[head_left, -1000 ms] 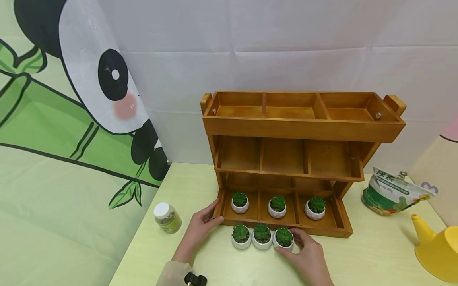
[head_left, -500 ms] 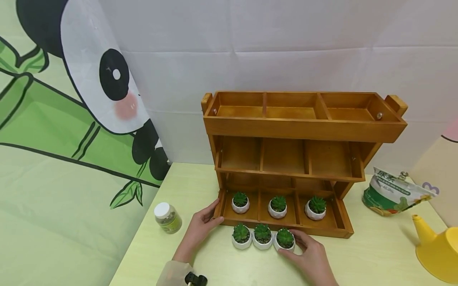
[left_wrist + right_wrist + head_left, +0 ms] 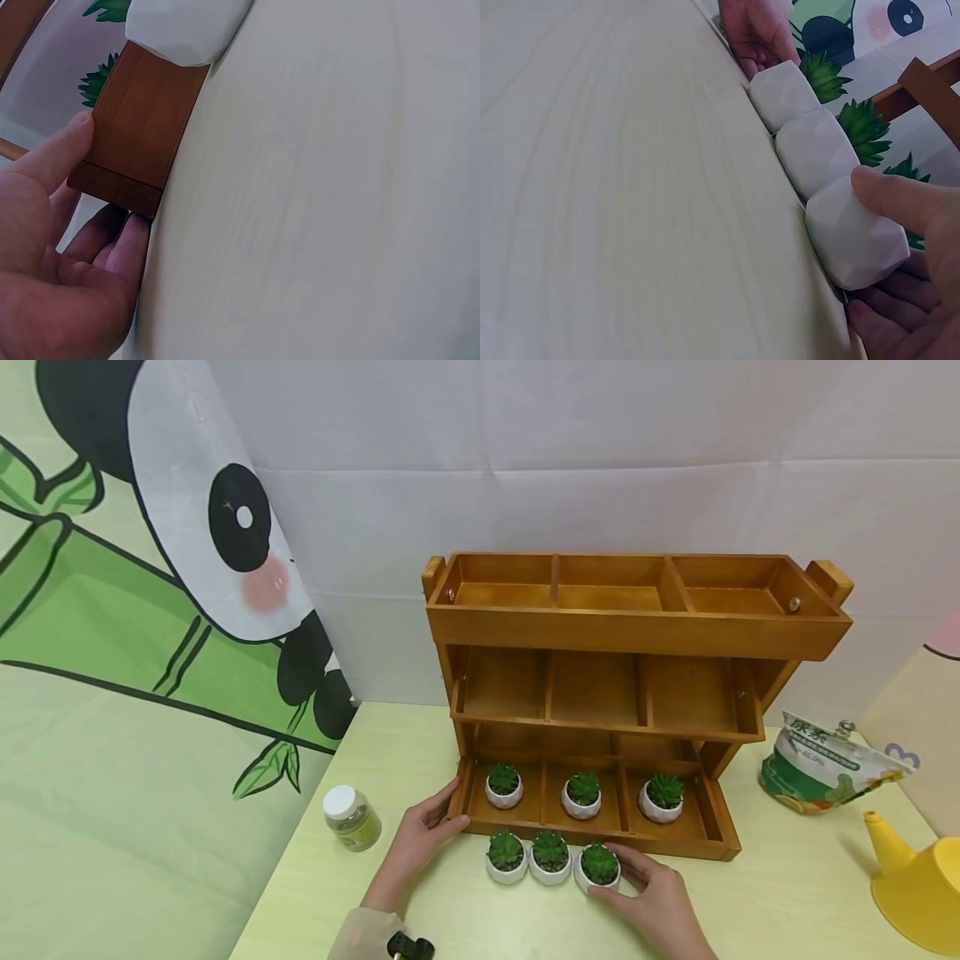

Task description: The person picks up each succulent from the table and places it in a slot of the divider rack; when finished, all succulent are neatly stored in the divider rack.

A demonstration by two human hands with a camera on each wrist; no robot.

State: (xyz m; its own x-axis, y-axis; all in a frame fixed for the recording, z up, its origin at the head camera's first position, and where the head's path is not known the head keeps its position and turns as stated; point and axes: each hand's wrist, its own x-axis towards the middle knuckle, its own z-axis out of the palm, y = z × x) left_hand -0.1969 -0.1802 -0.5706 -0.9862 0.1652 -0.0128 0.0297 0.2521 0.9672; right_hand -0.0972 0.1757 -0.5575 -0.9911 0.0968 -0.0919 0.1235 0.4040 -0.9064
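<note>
A brown three-tier wooden plant shelf [image 3: 637, 631] stands against the back cloth, three potted succulents spaced along its bottom tier. My left hand [image 3: 423, 831] grips that tier's front left corner, thumb at the upper edge and fingers curled by the end in the left wrist view. Before the tier sit three more small succulents in white faceted pots: a left one [image 3: 506, 857], a middle one [image 3: 550, 857] and a right one [image 3: 598, 867]. My right hand [image 3: 652, 893] holds the right potted succulent, thumb on its near side and fingers around its right.
A clear jar with a white lid [image 3: 351, 817] stands left of my left hand. Right of the shelf are a clipped green-and-white bag [image 3: 828, 764] and a yellow watering can [image 3: 918, 889]. Pale tabletop [image 3: 480, 922] lies between my forearms.
My right hand has shifted the right potted succulent slightly rightward and toward me, leaving it a little apart from the middle one. My left hand stays at the shelf corner.
</note>
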